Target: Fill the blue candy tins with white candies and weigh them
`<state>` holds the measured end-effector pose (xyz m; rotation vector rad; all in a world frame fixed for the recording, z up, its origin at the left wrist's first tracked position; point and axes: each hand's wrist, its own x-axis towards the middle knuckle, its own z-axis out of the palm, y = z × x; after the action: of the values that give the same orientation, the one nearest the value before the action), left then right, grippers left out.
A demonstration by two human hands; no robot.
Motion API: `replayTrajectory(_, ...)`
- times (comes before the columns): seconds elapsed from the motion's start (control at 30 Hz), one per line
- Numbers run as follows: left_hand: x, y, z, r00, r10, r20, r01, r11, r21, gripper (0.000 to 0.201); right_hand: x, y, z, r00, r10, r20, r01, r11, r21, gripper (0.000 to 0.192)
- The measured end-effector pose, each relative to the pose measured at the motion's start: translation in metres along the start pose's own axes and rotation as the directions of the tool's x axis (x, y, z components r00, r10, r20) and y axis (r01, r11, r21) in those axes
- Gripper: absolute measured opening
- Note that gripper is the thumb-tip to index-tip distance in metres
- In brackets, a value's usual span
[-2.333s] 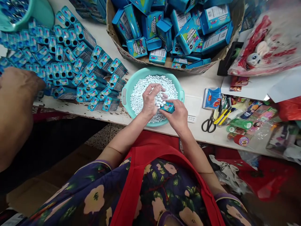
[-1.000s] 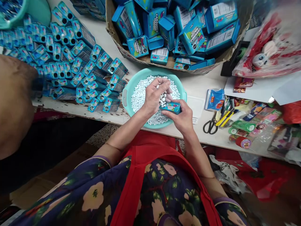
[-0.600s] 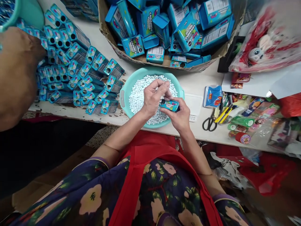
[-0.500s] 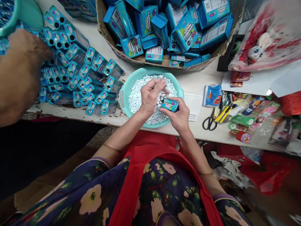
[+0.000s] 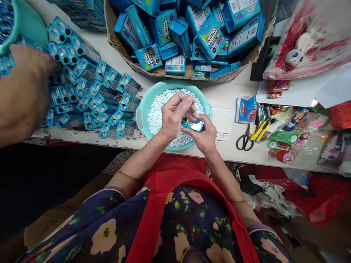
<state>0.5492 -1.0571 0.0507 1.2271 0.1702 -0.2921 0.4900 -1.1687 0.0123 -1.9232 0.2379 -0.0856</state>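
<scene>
While the right hand (image 5: pixel 204 137) grips a small blue candy box (image 5: pixel 193 125) at frame centre, the left hand (image 5: pixel 174 115) pinches white candies (image 5: pixel 156 113) over the teal basin (image 5: pixel 142 109); a co-worker's hand (image 5: pixel 26 91) covers boxes (image 5: pixel 109 95) at left.

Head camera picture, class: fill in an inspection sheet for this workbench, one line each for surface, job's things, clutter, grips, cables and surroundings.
Surface: white table, paint chipped along its front edge.
Job's things: small blue box held over a teal basin of white pellets.
Clutter: rows of open blue boxes on the left; cardboard tray of boxes behind; scissors, pens, tape rolls and packets on the right.
Grips: left hand pinches at the box's opening; right hand grips the box.
Cables: nothing seen.
Surroundings: another person's hand on the box rows; bagged toy at far right.
</scene>
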Motion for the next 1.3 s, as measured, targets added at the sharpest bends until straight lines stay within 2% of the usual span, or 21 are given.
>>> replayTrajectory(0.1, 0.014, -0.008, -0.012, 0.994, 0.058, -0.094, -0.053, 0.997, 0.055, 0.038, -0.002, 0.002, -0.008, 1.000, -0.008, -0.002, 0.008, 0.999, 0.039, 0.050)
replayTrajectory(0.17, 0.034, -0.028, -0.026, 0.983, 0.108, -0.149, -0.083, 0.982, 0.168, 0.040, -0.005, 0.003, -0.017, 0.999, -0.041, -0.005, 0.041, 0.997, 0.064, 0.051)
replayTrajectory(0.23, 0.056, -0.056, -0.040, 0.978, 0.175, -0.110, -0.123, 0.922, 0.368, 0.038, -0.008, 0.005, -0.025, 0.996, -0.083, -0.025, 0.085, 0.992, 0.092, 0.050)
replayTrajectory(0.3, 0.072, -0.087, -0.048, 0.978, 0.200, 0.053, -0.192, 0.785, 0.588, 0.032, -0.011, 0.007, -0.031, 0.994, -0.102, -0.037, 0.106, 0.988, 0.109, 0.048)
replayTrajectory(0.4, 0.075, -0.117, -0.044, 0.962, 0.098, 0.255, -0.267, 0.529, 0.806, 0.034, -0.015, 0.009, -0.034, 0.996, -0.080, -0.031, 0.082, 0.993, 0.082, 0.049)
replayTrajectory(0.47, 0.067, -0.123, -0.039, 0.956, 0.014, 0.291, -0.273, 0.394, 0.878, 0.038, -0.017, 0.008, -0.035, 0.998, -0.038, -0.052, 0.041, 0.998, 0.044, 0.051)
replayTrajectory(0.53, 0.058, -0.123, -0.037, 0.962, -0.020, 0.271, -0.249, 0.341, 0.907, 0.034, -0.020, 0.007, -0.038, 0.997, -0.002, -0.081, 0.003, 1.000, 0.011, 0.051)
replayTrajectory(0.6, 0.053, -0.122, -0.040, 0.982, 0.025, 0.188, -0.183, 0.401, 0.898, 0.024, -0.022, 0.005, -0.040, 0.995, 0.011, -0.097, -0.014, 1.000, -0.027, 0.048)
replayTrajectory(0.67, 0.052, -0.120, -0.046, 0.997, 0.068, 0.039, -0.072, 0.590, 0.804, 0.024, -0.023, 0.002, -0.042, 0.995, 0.021, -0.100, -0.029, 0.997, -0.077, 0.046)
replayTrajectory(0.73, 0.050, -0.112, -0.049, 0.994, 0.022, -0.110, 0.044, 0.826, 0.562, 0.034, -0.023, 0.001, -0.040, 0.995, 0.042, -0.091, -0.052, 0.991, -0.119, 0.044)
replayTrajectory(0.8, 0.044, -0.096, -0.047, 0.984, -0.066, -0.166, 0.108, 0.959, 0.263, 0.038, -0.021, -0.001, -0.036, 0.996, 0.045, -0.071, -0.055, 0.987, -0.151, 0.043)
replayTrajectory(0.83, 0.039, -0.085, -0.045, 0.982, -0.090, -0.165, 0.115, 0.983, 0.147, 0.038, -0.019, -0.002, -0.033, 0.998, 0.033, -0.059, -0.042, 0.985, -0.167, 0.043)
replayTrajectory(0.9, 0.028, -0.062, -0.037, 0.985, -0.096, -0.143, 0.099, 0.995, 0.014, 0.037, -0.016, -0.004, -0.025, 1.000, -0.010, -0.026, 0.004, 0.979, -0.203, 0.044)
replayTrajectory(1.03, 0.011, -0.026, -0.024, 0.992, -0.076, -0.098, 0.066, 0.993, -0.095, 0.034, -0.010, -0.009, -0.011, 0.996, -0.076, 0.047, 0.084, 0.971, -0.226, 0.045)
replayTrajectory(1.17, 0.008, -0.019, -0.018, 0.996, -0.014, -0.094, -0.004, 0.983, -0.183, 0.024, -0.006, -0.010, -0.007, 0.995, -0.082, 0.057, 0.093, 0.965, -0.243, 0.044)
replayTrajectory(1.3, 0.008, -0.022, -0.014, 0.995, -0.044, -0.090, 0.035, 0.995, -0.091, 0.030, -0.005, -0.009, -0.009, 0.994, -0.080, 0.072, 0.095, 0.968, -0.233, 0.041)
